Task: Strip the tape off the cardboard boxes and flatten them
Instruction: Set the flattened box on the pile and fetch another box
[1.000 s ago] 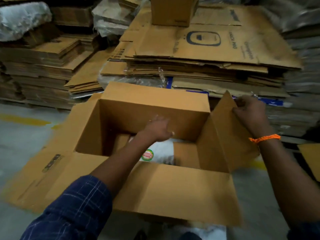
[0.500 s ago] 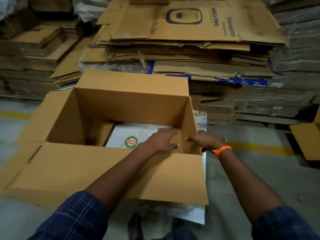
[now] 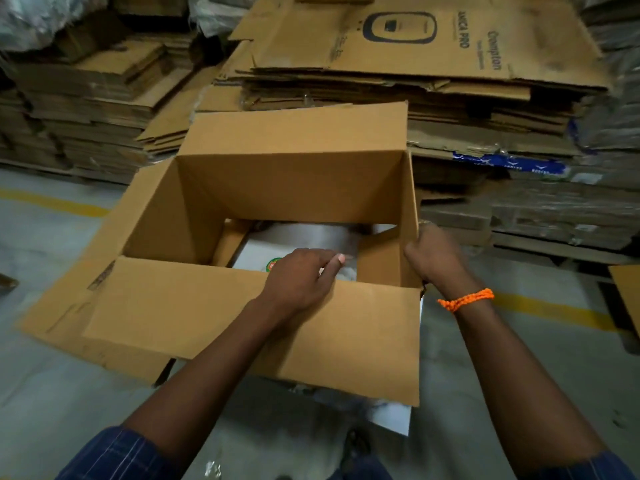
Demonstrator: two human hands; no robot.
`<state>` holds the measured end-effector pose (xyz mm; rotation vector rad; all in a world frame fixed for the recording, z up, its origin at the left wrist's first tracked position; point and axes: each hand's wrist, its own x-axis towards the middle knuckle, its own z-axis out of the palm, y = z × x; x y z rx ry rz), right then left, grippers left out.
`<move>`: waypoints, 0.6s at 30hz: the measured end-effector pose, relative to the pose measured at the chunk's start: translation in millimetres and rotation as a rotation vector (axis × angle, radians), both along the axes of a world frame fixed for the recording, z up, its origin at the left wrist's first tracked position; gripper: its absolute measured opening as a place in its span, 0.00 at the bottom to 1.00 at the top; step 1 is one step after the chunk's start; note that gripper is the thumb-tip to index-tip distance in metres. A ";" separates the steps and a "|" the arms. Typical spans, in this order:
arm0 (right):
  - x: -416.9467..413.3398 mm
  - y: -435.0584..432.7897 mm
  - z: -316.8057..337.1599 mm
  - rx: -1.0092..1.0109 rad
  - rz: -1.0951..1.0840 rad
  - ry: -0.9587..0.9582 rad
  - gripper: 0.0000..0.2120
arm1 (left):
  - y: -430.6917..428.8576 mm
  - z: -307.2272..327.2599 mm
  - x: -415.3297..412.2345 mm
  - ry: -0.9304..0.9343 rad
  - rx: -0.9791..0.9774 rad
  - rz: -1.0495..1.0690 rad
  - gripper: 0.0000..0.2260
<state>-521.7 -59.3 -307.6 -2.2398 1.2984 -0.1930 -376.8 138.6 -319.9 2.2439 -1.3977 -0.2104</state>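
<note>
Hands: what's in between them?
The box's right wall and a raised bottom flap stand between the left hand and the right hand, in the head view.

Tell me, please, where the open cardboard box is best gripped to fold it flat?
Probably its top rim at the near-right corner, from above and outside: the open cardboard box stands upright, with thin wall edges exposed there. The right hand grips the right wall; the left hand rests on the near one.

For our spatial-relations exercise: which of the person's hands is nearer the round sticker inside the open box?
Left. The left hand reaches over the near edge of the box, right beside the sticker. The right hand grips the right wall from outside, farther off.
</note>
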 end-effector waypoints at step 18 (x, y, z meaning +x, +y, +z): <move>-47.0 183.1 43.2 -0.388 0.089 -0.269 0.19 | 172.6 -24.7 13.6 -0.128 -0.350 0.162 0.17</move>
